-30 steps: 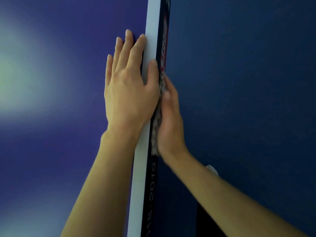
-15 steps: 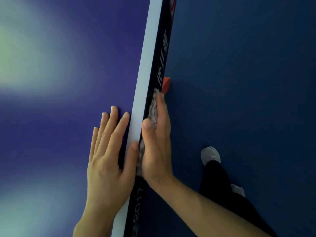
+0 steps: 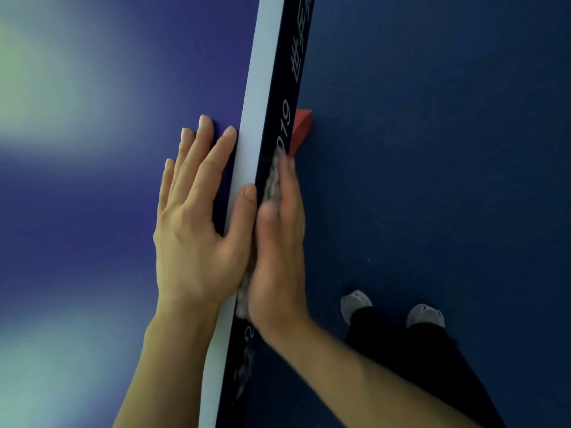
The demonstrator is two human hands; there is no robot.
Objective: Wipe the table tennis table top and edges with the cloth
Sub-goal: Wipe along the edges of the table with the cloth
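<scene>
The table tennis table top (image 3: pixel 92 211) is purple, with a white border line (image 3: pixel 262 88) and a dark printed side edge (image 3: pixel 293 57) running up the frame. My left hand (image 3: pixel 191 242) lies flat on the top, thumb on the white line. My right hand (image 3: pixel 281 257) presses a grey cloth (image 3: pixel 272 183) against the side edge with straight fingers. The cloth shows between the edge and my palm, and a bit of it trails below my wrist.
A red wedge-shaped part (image 3: pixel 301 128) sticks out from under the table just beyond my right fingertips. The dark blue floor (image 3: pixel 432 149) fills the right side. My two feet (image 3: pixel 355 301) in grey shoes stand close to the table.
Both hands slid together along the edge toward me during the first half second, the cloth still pressed to the side. The view has shifted since, and both feet now show.
</scene>
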